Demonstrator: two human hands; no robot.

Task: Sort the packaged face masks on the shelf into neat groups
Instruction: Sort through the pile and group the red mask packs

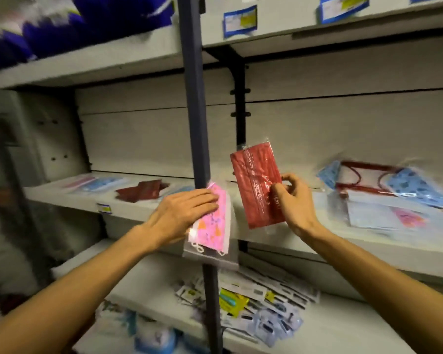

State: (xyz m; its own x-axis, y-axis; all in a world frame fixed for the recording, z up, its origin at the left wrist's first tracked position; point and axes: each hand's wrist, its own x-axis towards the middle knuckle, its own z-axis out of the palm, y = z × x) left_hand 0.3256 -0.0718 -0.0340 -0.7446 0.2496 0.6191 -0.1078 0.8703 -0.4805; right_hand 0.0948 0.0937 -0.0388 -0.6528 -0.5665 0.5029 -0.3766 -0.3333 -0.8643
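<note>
The packaged face masks are thin, soft packs in shiny plastic, so they look light and bendy and a bit slippery. The best place to hold one is by an edge or corner, pinched between thumb and fingers.

Closest, the left hand (187,210) lies flat over a pink mask pack (212,226), holding it in front of the dark shelf post (197,123). The right hand (289,198) pinches the side of a red mask pack (258,185) and holds it upright in the air, just in front of the middle shelf (128,208).

Farther back on that shelf, to the left, lie some red packs (141,191) and pale blue and pink packs (100,183), already in little groups. On the right is a messy pile of blue packs (384,192).

The picture is blurry. I cannot read any words on the packs. The pink pack hides part of the post, and the pile on the right is too smeared to count. The small packets on the lower shelf (261,300) are hard to make out too.
</note>
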